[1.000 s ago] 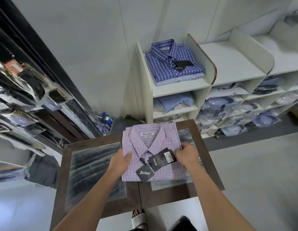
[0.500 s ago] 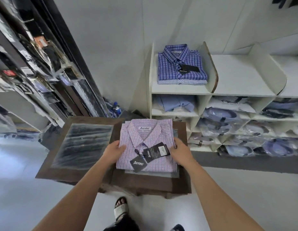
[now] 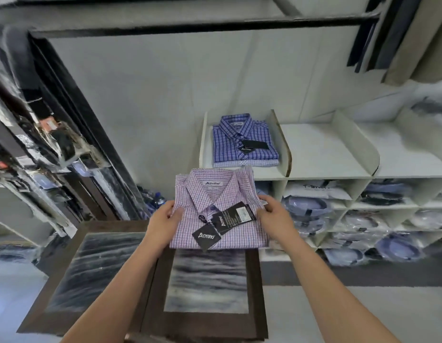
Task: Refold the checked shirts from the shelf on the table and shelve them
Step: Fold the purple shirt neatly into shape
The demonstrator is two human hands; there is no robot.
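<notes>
A folded pink checked shirt [image 3: 210, 194] with black hang tags is held in the air above the far edge of the dark table [image 3: 150, 288]. My left hand [image 3: 165, 220] grips its left side and my right hand [image 3: 273, 216] grips its right side. Beyond it, on the top left bay of the white shelf [image 3: 318, 154], lies a folded blue checked shirt [image 3: 242, 139] on top of a paler folded shirt.
Curved white dividers split the shelf top into bays. The cubbies below hold several bagged shirts [image 3: 309, 206]. A rack of packaged goods [image 3: 49, 149] fills the left side. Dark garments [image 3: 388, 33] hang at upper right.
Both hands lifted the pink shirt off the table and carried it up and forward toward the shelf. The view tilted upward.
</notes>
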